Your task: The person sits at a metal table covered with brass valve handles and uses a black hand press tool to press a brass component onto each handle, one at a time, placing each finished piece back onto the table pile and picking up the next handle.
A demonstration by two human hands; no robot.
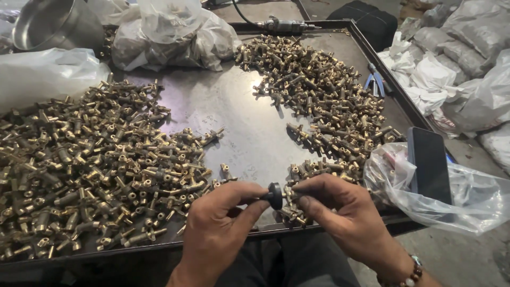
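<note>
My left hand (pixel 220 226) pinches a small black round knob (pixel 274 195) between thumb and forefinger. Right beside it, my right hand (pixel 340 210) holds a small brass valve fitting (pixel 290 193), its end pressed against the knob. Both hands hover over the near edge of a dark metal tray (pixel 239 117). A large heap of brass fittings (pixel 90 165) fills the tray's left side. A second heap of brass fittings (pixel 319 95) runs along the right side down to my right hand.
A phone (pixel 429 165) lies on a clear plastic bag (pixel 462 196) at the right. Blue-handled pliers (pixel 376 81) rest on the tray's right edge. A power tool (pixel 281 24), white bags (pixel 175 32) and a steel bucket (pixel 53 24) stand at the back.
</note>
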